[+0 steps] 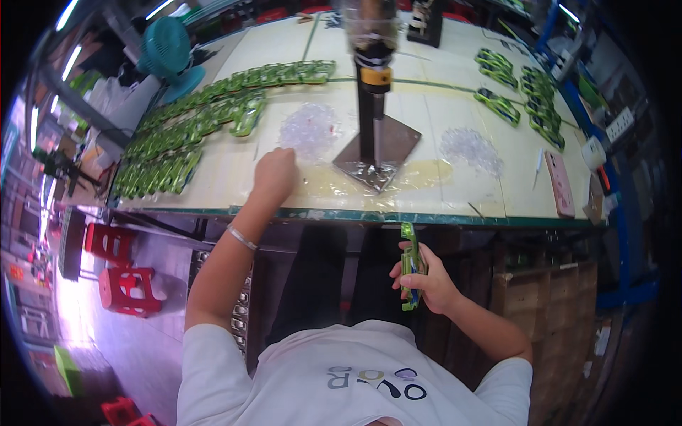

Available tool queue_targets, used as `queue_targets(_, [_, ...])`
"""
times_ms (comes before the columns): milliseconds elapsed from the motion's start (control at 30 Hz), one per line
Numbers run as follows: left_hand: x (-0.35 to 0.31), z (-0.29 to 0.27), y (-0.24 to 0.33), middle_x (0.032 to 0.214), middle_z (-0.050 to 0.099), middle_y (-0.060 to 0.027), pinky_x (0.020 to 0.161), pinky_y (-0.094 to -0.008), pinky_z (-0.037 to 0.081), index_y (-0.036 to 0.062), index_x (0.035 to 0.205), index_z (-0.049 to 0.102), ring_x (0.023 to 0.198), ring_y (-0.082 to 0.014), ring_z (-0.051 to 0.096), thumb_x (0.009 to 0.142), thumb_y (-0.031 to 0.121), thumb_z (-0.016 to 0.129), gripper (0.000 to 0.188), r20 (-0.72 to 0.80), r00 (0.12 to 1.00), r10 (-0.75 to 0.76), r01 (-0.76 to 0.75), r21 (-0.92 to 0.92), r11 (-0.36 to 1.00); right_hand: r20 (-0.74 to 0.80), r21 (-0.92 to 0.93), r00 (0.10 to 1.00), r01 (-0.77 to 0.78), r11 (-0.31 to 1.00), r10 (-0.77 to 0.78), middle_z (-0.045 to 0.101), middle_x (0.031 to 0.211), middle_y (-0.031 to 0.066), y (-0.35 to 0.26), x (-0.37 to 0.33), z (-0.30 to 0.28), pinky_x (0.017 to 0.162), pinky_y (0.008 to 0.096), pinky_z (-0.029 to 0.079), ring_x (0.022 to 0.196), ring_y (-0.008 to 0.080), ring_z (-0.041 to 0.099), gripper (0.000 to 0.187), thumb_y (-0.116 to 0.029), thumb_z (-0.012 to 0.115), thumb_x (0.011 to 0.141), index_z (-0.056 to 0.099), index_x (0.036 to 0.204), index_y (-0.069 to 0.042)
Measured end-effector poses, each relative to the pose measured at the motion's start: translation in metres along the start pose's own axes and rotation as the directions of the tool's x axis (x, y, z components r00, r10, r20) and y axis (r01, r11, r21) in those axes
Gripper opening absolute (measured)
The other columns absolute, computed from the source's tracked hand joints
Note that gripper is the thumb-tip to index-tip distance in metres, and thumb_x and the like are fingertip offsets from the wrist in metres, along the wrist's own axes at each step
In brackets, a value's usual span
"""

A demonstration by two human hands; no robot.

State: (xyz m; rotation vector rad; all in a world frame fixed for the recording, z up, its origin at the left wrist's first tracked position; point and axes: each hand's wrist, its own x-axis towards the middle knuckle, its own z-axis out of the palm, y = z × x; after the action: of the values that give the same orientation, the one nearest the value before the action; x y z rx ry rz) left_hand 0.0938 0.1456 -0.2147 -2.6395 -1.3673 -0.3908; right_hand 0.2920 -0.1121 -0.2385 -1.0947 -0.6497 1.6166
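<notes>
Green piece in our right hand, clear bits by our left

Our right hand [435, 282] grasps one green piece [410, 266], thumb on one side and fingers on the other, and carries it lengthwise toward us, just on our side of the edge of the worktop [440, 110]. Our left hand [275, 172] reaches over the surface with its fingers turned away from view, just beside the left pile of small clear bits [309, 128]; whether it pinches one of them, we cannot tell.

We judge the step to be a picking one: one piece is held ready while the other hand works at the pile. The next move, as we see it, calls for a sure fingertip grip on something small, and a steady right hand that keeps the piece from twisting.

Between the left pile and the right pile of clear bits [471, 149] stands an upright tool [378, 128] on a metal base plate [401, 140]. Rows of green pieces [192, 124] lie to our left, and a looser group [541, 106] to our right.
</notes>
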Motion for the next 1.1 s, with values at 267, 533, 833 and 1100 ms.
queue_targets(267, [-0.039,-0.034,0.024,0.064,0.056,-0.0042,0.052,-0.0211,0.041,-0.0003,0.073,0.055,0.056,-0.0092,0.051,0.071,0.001,0.055,0.002,0.311,0.942,-0.127,0.334,-0.830,0.447,-0.001,-0.380,0.976,0.201,0.903,-0.217,0.051,0.093,0.0084,0.007,0.002,-0.010,0.066,0.0265,0.046,0.075,0.0134,0.053,0.070,-0.013,0.072,0.063,0.032,0.119,-0.002])
queue_targets(533, [-0.093,-0.057,0.097,0.075,0.056,-0.0033,0.057,-0.0189,0.043,-0.0022,0.087,0.058,0.064,-0.0072,0.051,0.073,-0.002,0.059,0.014,0.315,0.948,0.037,0.318,-0.942,-0.110,0.021,-0.562,0.965,0.228,0.795,-0.262,0.057,0.084,0.0100,-0.007,-0.007,-0.006,0.069,0.0300,0.045,0.075,0.0200,0.058,0.071,-0.018,0.071,0.061,0.033,0.119,-0.004])
queue_targets(833, [-0.095,-0.064,0.107,0.078,0.056,-0.0015,0.059,-0.0174,0.041,-0.0007,0.087,0.059,0.068,-0.0060,0.051,0.074,-0.003,0.058,0.013,0.242,0.970,-0.004,0.242,-0.970,-0.018,0.034,-0.553,0.964,0.237,0.799,-0.262,0.057,0.088,0.0107,-0.006,-0.004,-0.006,0.072,0.0306,0.045,0.080,0.0201,0.058,0.072,-0.019,0.071,0.061,0.033,0.119,-0.004])
queue_targets(1100, [-0.051,-0.012,-0.028,0.070,0.058,-0.0091,0.056,-0.0243,0.042,-0.0017,0.081,0.058,0.059,-0.0133,0.053,0.074,0.001,0.055,0.008,-0.249,0.903,-0.349,0.145,-0.590,0.794,0.031,-0.526,0.960,0.252,0.812,-0.277,0.056,0.089,0.0083,-0.005,-0.006,-0.004,0.066,0.0244,0.043,0.072,0.0106,0.052,0.072,-0.013,0.072,0.060,0.032,0.119,-0.002])
